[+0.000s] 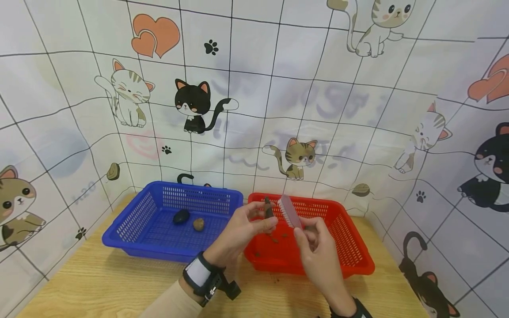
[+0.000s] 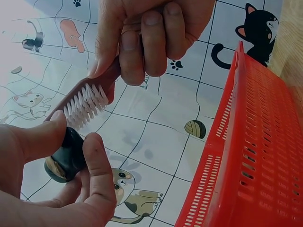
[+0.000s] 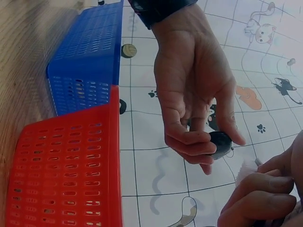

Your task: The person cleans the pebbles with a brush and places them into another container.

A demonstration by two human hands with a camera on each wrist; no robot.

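Brush (image 1: pixel 291 212) held up to dark stone (image 2: pixel 71 153)

The left hand (image 1: pixel 249 224) pinches the dark stone between thumb and fingers, above the red basket (image 1: pixel 274 263); the right hand (image 1: pixel 318 249) grips the brush, bristles just beside the stone. A black stone (image 1: pixel 181 217) and a brown stone (image 1: pixel 199 224) lie in the blue basket (image 1: pixel 159 251)
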